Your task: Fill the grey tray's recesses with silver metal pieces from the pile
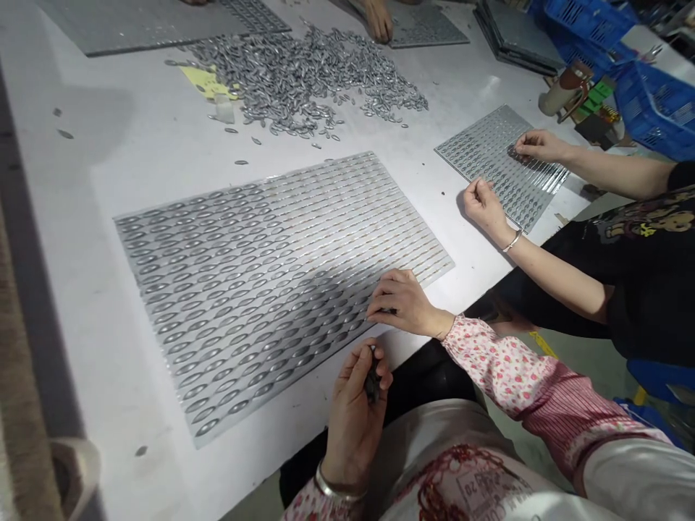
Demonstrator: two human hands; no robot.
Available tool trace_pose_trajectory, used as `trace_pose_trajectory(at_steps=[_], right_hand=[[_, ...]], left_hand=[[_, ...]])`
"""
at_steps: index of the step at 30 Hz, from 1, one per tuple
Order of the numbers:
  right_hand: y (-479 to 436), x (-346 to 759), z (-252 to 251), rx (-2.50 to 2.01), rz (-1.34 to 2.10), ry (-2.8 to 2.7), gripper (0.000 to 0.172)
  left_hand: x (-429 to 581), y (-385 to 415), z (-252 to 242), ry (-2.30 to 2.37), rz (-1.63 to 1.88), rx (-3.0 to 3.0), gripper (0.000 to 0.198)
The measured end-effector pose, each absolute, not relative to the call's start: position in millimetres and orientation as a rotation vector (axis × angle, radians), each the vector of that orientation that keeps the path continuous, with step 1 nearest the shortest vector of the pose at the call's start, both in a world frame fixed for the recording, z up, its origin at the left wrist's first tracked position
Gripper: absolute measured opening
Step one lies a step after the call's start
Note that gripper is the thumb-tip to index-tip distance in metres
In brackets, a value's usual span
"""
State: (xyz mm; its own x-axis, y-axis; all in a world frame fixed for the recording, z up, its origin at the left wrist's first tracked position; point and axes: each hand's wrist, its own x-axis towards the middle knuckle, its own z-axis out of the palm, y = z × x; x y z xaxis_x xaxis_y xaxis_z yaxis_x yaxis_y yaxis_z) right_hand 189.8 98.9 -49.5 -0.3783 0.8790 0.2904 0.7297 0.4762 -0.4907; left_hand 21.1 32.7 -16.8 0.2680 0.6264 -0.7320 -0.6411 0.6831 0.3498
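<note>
L hand (355, 420) grip closed on small dark pcs (372, 380) just beside ribbed panel (352, 210), prob. handy stock. R hand (405, 302) curled at panel's near edge; can't tell if pinching. Panel flat on counter (108, 347), likely for steadiness.

The person's bare left hand (358, 412) sits low and close to the body, palm turned partly upward, thumb and fingers curled in around something dark. A shiny silver-coloured metal bangle (339, 490) rings that wrist, just above a pink-and-white patterned sleeve (315, 506). The bare right hand (399, 304) reaches farther out, back upward, fingers bent and pointing across to the left; its exact grip is hard to make out. Its forearm slants in from the right, inside a white, strawberry-printed fabric sleeve (491, 362) with a pink ribbed stretch (570, 405).
</note>
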Motion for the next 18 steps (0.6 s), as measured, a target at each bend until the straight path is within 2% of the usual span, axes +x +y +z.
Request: trace_pose_trajectory(at_steps=[18], right_hand=[[101,169,-52,-1.220,0.344,-2.336,0.022]], left_hand=[[19,30,-20,0.965,0.850,-0.027,0.018]])
